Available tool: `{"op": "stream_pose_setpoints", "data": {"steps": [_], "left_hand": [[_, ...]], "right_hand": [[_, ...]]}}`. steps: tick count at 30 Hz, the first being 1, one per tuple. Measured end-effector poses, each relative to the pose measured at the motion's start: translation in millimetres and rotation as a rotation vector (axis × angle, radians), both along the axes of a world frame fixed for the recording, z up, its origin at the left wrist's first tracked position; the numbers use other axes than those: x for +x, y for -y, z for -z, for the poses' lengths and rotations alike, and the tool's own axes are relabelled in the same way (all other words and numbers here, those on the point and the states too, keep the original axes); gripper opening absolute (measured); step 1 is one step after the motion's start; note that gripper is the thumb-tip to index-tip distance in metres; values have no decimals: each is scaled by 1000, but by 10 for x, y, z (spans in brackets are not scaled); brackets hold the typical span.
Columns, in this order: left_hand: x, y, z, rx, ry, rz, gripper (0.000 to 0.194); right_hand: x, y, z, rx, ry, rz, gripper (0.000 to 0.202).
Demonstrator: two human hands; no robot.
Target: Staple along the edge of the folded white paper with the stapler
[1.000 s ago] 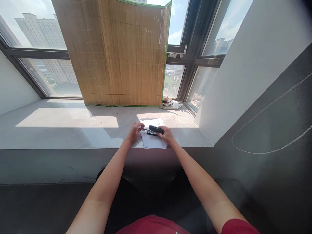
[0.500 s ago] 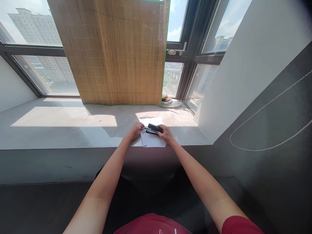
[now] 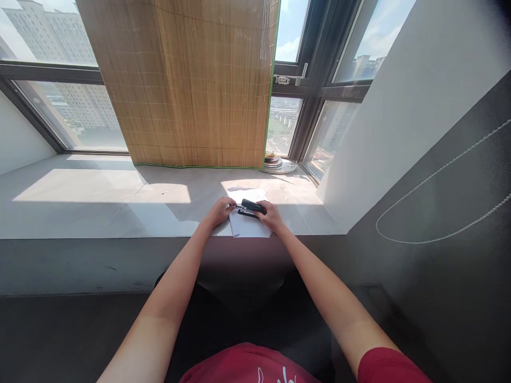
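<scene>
A black stapler (image 3: 254,206) is over white paper (image 3: 249,227) on the window sill, its upper arm raised from its base. My right hand (image 3: 270,215) is closed around the stapler's right end. At its other end, my left hand (image 3: 222,209) has its fingers pinched together around a thin metal part (image 3: 237,207) that reaches out from between arm and base. Whether staples are inside is too small to see. The paper lies beneath both hands, partly sunlit, with its near edge at the sill's front edge.
Behind the hands a bamboo blind (image 3: 191,90) with a green border hangs down to the sill (image 3: 99,218). A stack of plates (image 3: 275,162) stands in the right corner by the window frame. A white beaded cord (image 3: 415,242) loops at the right.
The view has tipped slightly, so the scene sits a little higher. Both hands keep their hold, and the stapler's upper arm looks turned slightly.
</scene>
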State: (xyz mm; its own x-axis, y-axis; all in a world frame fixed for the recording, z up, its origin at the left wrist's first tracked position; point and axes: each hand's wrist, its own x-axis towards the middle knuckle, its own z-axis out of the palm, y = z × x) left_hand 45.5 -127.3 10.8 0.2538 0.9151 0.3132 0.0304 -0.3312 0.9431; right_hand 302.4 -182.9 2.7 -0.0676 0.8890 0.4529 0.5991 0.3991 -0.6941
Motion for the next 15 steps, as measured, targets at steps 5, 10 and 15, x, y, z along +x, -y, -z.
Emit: {"op": "stream_pose_setpoints", "data": {"steps": [5,10,15], "left_hand": [[-21,-26,4,367,-518,-9,11],[-15,-40,-3,467,-654,-61,16],[-20,2,-36,507,-607,-95,16]], "right_hand": [[9,-3,4,11,-7,-20,28],[12,-1,-10,18,9,-28,27],[20,-2,-18,16,16,-35,24]]}}
